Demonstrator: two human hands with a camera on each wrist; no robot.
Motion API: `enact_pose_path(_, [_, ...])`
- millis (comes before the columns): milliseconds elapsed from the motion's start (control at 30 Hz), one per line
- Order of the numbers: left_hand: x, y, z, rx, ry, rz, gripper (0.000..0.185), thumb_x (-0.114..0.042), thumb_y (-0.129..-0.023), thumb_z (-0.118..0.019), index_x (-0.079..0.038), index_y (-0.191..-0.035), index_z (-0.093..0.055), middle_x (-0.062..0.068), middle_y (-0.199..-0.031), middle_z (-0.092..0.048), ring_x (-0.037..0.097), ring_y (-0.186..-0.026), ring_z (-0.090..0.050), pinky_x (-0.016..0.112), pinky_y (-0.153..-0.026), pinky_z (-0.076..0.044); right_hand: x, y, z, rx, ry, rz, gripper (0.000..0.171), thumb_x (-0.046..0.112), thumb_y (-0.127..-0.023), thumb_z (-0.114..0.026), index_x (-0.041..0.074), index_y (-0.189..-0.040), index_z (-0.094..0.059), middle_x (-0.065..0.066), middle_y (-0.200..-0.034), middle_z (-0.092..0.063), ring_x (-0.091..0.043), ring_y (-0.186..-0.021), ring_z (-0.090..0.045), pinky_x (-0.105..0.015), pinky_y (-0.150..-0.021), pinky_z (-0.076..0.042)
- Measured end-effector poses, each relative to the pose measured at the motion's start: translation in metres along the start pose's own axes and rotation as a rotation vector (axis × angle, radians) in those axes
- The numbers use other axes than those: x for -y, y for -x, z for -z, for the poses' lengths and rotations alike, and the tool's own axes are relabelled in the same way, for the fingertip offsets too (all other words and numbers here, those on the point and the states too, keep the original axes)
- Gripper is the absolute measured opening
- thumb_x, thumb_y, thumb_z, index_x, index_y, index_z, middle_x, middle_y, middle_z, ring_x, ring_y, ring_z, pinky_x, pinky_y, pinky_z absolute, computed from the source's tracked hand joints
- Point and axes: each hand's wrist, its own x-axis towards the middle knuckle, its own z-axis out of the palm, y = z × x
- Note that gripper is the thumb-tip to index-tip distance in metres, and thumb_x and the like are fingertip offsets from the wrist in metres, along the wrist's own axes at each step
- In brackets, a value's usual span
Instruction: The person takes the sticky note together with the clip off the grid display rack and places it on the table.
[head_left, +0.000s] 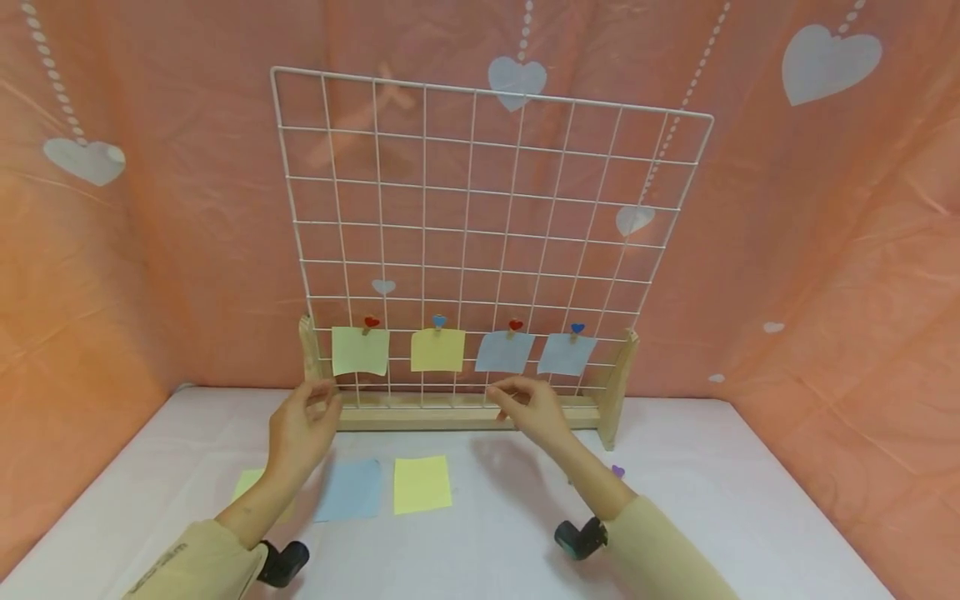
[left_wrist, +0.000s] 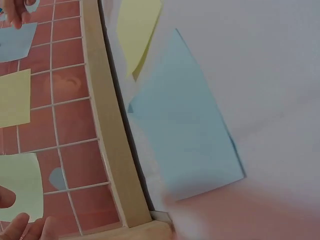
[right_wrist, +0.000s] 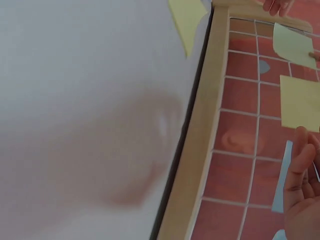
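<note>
- A pink cloth printed with white hearts hangs behind a white surface (head_left: 675, 500).
- A white wire grid (head_left: 480, 208) stands in a plain wooden base (head_left: 465, 411); four thin square paper notes hang from its lowest row on small heart-topped pegs.
- The left hand (head_left: 303, 425) hovers just below the pale green note (head_left: 360, 351), fingers loosely bent, gripping nothing.
- The right hand (head_left: 528, 408) sits under the blue note (head_left: 504, 352), fingertips close together; whether it pinches anything I cannot tell.
- Loose notes lie flat near the person: a blue sheet (head_left: 349, 490) and a yellow sheet (head_left: 422, 484).
- Likely best: steady the light grid and lift the flimsy paper by its edge.
</note>
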Motion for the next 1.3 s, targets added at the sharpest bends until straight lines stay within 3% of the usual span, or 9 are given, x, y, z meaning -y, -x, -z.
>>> enact_pose_path(133, [-0.003,-0.002,0.000,-0.011,0.012,0.015,0.030,-0.011,-0.095,-0.053,0.003,-0.121,-0.057,0.025,-0.121,-0.059,0.041,-0.110,-0.061,0.048,-0.092,-0.051,0.006,-0.005,-0.006,0.026,-0.010,0.025,0.025,0.023,-0.092,-0.065,0.003,-0.104,-0.071,-0.017,-0.090,-0.071,-0.029,-0.069,-0.066,-0.021,-0.047,-0.045])
enact_pose_path(333, [-0.007,-0.010,-0.001,-0.059,0.016,0.022,0.033,-0.011,-0.094,-0.054,0.002,-0.125,-0.055,0.023,-0.123,-0.059,0.039,-0.108,-0.063,0.045,-0.089,-0.053,0.017,-0.015,-0.017,0.028,-0.008,0.061,0.021,0.022,-0.091,-0.065,0.005,-0.103,-0.071,-0.013,-0.082,-0.071,-0.043,-0.074,-0.064,-0.019,-0.045,-0.042])
enact_pose_path(567, [-0.012,-0.019,-0.006,-0.101,0.075,-0.015,0.034,-0.004,-0.091,-0.055,0.007,-0.123,-0.055,0.027,-0.121,-0.058,0.043,-0.114,-0.057,0.048,-0.093,-0.050,0.033,-0.024,-0.031,0.024,-0.062,0.060,0.020,0.020,-0.090,-0.067,0.005,-0.103,-0.071,-0.014,-0.089,-0.071,-0.012,-0.061,-0.064,-0.017,-0.045,-0.042])
enact_pose_path(733, [-0.014,-0.022,-0.007,-0.131,0.083,-0.026,0.035,-0.001,-0.090,-0.055,0.008,-0.123,-0.055,0.029,-0.120,-0.058,0.043,-0.115,-0.056,0.049,-0.094,-0.050,0.038,-0.030,-0.042,0.039,-0.110,0.082,0.020,0.019,-0.090,-0.067,0.004,-0.102,-0.071,-0.022,-0.089,-0.067,-0.005,-0.055,-0.057,-0.016,-0.045,-0.042])
enact_pose_path(1067, [-0.015,-0.025,-0.007,-0.140,0.072,-0.026,0.035,-0.002,-0.091,-0.055,0.006,-0.125,-0.054,0.027,-0.121,-0.058,0.041,-0.117,-0.055,0.049,-0.094,-0.050,0.052,-0.039,-0.061,0.035,-0.137,0.107,0.019,0.020,-0.089,-0.068,0.005,-0.101,-0.071,-0.016,-0.087,-0.067,-0.007,-0.058,-0.059,-0.023,-0.050,-0.049])
enact_pose_path(1300, [-0.013,-0.028,-0.008,-0.163,0.081,-0.037,0.038,-0.004,-0.090,-0.058,0.007,-0.127,-0.053,0.027,-0.121,-0.059,0.041,-0.112,-0.059,0.049,-0.090,-0.052,0.060,-0.048,-0.076,0.023,-0.126,0.151,0.018,0.018,-0.089,-0.068,0.005,-0.101,-0.072,-0.012,-0.092,-0.070,-0.034,-0.074,-0.066,-0.028,-0.061,-0.057])
